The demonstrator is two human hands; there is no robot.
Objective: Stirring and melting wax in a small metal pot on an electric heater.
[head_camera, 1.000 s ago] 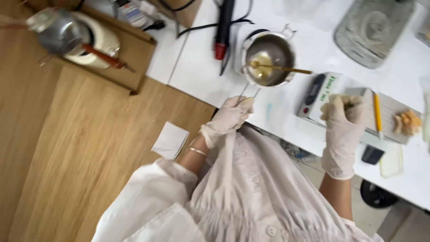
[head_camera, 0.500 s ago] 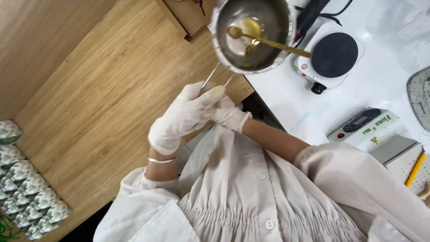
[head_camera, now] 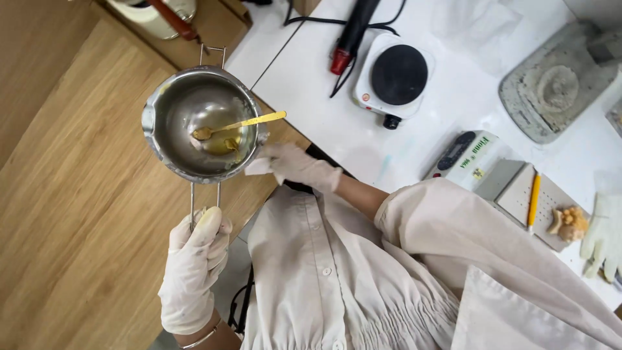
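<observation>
Viewpoint: looking straight down at a person in a pale smock, both hands in white gloves.
Left hand: fingers wrapped tight round the wire handle of a small steel melting pot, holding it out level over the wooden floor, away from the body, so the contents stay in the bowl.
Pot contents: a gold spoon lies inside, its bowl down in a little yellowish residue and its handle resting over the rim.
Right hand: fingers closed on a scrap of white tissue, pressed to the pot's outer wall by the rim, apparently wiping or steadying it.
White table: a small electric hotplate with nothing on it, near the pot; beside it a black and red wand-shaped tool.
Further right: a pocket scale, a yellow pencil on a grey mat, and a spare glove at the edge.
</observation>
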